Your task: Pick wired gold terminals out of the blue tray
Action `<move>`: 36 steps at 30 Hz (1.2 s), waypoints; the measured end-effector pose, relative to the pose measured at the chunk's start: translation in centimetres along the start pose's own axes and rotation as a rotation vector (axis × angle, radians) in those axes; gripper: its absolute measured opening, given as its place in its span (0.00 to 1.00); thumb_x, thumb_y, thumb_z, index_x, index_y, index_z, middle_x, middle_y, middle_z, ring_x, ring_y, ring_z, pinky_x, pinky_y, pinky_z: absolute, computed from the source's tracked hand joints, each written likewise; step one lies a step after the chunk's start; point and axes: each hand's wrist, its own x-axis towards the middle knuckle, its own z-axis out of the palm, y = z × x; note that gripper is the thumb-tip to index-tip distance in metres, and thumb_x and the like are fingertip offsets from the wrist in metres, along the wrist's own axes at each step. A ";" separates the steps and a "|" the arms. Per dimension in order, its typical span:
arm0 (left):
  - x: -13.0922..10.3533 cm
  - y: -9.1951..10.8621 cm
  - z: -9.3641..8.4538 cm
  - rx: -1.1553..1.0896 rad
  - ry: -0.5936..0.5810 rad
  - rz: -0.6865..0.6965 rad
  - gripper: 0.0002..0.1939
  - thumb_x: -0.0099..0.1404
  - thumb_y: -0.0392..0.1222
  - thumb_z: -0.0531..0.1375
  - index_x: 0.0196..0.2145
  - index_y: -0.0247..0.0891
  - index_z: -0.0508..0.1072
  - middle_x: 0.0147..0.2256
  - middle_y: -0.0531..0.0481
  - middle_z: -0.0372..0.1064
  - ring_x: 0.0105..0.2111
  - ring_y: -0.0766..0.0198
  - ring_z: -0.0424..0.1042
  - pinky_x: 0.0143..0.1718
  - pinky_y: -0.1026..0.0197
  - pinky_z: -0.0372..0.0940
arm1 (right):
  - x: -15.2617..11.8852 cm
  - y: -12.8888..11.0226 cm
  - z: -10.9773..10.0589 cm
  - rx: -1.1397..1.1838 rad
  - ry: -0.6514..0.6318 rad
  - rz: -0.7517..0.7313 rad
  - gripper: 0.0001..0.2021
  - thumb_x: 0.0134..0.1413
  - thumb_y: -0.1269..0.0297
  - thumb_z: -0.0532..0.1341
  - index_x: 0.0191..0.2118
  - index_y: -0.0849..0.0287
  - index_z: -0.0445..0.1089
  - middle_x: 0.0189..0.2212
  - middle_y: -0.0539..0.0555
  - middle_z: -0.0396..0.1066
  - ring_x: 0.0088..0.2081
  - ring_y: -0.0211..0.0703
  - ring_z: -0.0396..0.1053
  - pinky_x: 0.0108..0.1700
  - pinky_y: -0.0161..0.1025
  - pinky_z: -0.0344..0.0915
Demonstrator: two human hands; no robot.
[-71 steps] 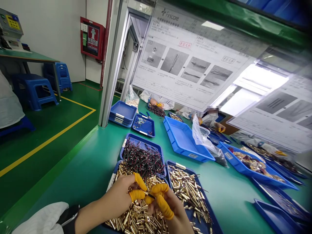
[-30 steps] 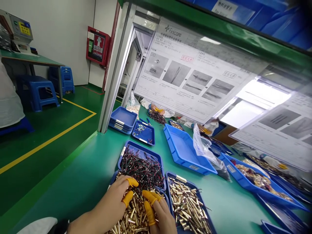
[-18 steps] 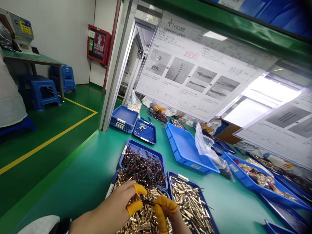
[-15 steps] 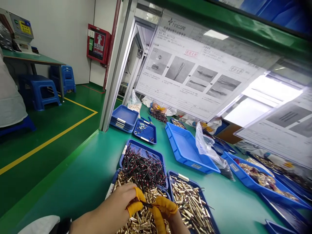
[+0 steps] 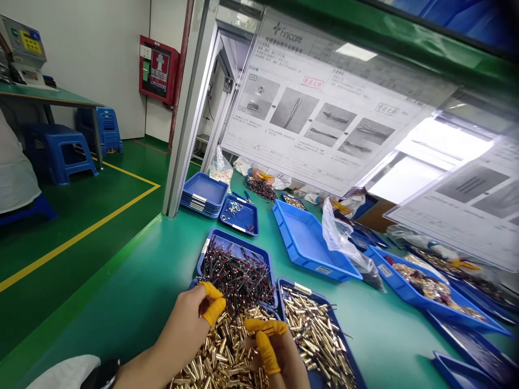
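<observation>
My left hand (image 5: 190, 316), with yellow finger cots on thumb and index finger, is over the left side of a tray of brass-coloured metal tubes (image 5: 219, 356). Its thumb and index tips come together in a pinch; anything between them is hidden. My right hand (image 5: 279, 346) hovers above the same tubes, its yellow-covered thumb and index finger apart with nothing visible between them. Just beyond lies a blue tray (image 5: 259, 249) heaped with short black-and-red wires (image 5: 235, 273). To the right, another tray holds brass tubes with wires (image 5: 314, 329).
A large light-blue bin (image 5: 308, 243) stands beyond, with a plastic bag (image 5: 338, 232) over its right edge. Stacked blue trays (image 5: 205, 189) sit by the metal post (image 5: 186, 119). Instruction sheets (image 5: 308, 102) hang overhead. Co-workers' gloved hands (image 5: 265, 176) work across the bench.
My hands have separated; the dark wire piece stretched between them is no longer visible there. My left hand has moved up and left, and my right thumb and index finger have spread.
</observation>
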 end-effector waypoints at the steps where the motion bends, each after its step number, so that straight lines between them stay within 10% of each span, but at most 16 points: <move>1: 0.1 -0.1 0.0 0.007 0.035 -0.037 0.02 0.59 0.35 0.54 0.28 0.37 0.65 0.26 0.53 0.63 0.28 0.61 0.63 0.28 0.63 0.58 | 0.0 0.1 -0.1 0.008 -0.001 -0.001 0.14 0.49 0.48 0.60 0.34 0.54 0.69 0.24 0.51 0.76 0.17 0.36 0.68 0.18 0.29 0.65; 9: -0.4 -0.9 0.4 0.355 -0.270 0.335 0.19 0.50 0.17 0.47 0.28 0.39 0.66 0.37 0.51 0.63 0.40 0.59 0.60 0.38 0.60 0.57 | -0.1 -1.1 0.0 0.007 0.001 0.003 0.13 0.46 0.51 0.64 0.30 0.56 0.68 0.14 0.45 0.71 0.15 0.32 0.66 0.20 0.25 0.64; 15: -0.4 -1.0 0.7 0.514 -0.276 0.249 0.21 0.39 0.15 0.45 0.23 0.38 0.62 0.36 0.52 0.64 0.38 0.58 0.60 0.36 0.58 0.57 | -0.2 -1.4 0.6 0.123 0.036 0.088 0.14 0.41 0.54 0.68 0.28 0.57 0.66 0.09 0.42 0.66 0.11 0.27 0.60 0.15 0.21 0.57; 23: 0.1 -0.2 0.2 0.031 -0.058 -0.047 0.08 0.58 0.30 0.52 0.36 0.38 0.65 0.28 0.54 0.58 0.29 0.62 0.62 0.31 0.61 0.59 | -0.6 -1.6 1.3 0.141 -0.011 0.161 0.18 0.39 0.50 0.67 0.26 0.59 0.65 0.07 0.41 0.63 0.09 0.25 0.57 0.14 0.21 0.54; 26: -0.2 0.2 -0.1 -0.058 -0.090 0.068 0.14 0.59 0.33 0.54 0.44 0.39 0.66 0.35 0.51 0.60 0.32 0.62 0.62 0.35 0.61 0.59 | -0.7 -1.5 1.4 0.100 -0.065 0.180 0.19 0.41 0.47 0.65 0.25 0.60 0.64 0.07 0.43 0.64 0.09 0.26 0.57 0.14 0.22 0.54; 31: -0.8 0.5 0.0 -0.092 -0.311 0.247 0.06 0.58 0.33 0.55 0.30 0.38 0.72 0.31 0.52 0.65 0.31 0.63 0.64 0.32 0.64 0.57 | -1.0 -0.7 1.6 0.064 -0.171 0.172 0.19 0.43 0.46 0.64 0.25 0.59 0.63 0.07 0.41 0.62 0.09 0.26 0.56 0.14 0.21 0.52; 36: -0.5 0.1 0.2 -0.102 -0.238 0.172 0.06 0.57 0.31 0.54 0.25 0.37 0.68 0.26 0.54 0.66 0.29 0.63 0.65 0.31 0.65 0.57 | -1.1 -1.2 1.7 0.210 -0.280 0.231 0.19 0.44 0.46 0.63 0.26 0.59 0.64 0.10 0.44 0.66 0.11 0.29 0.60 0.16 0.25 0.57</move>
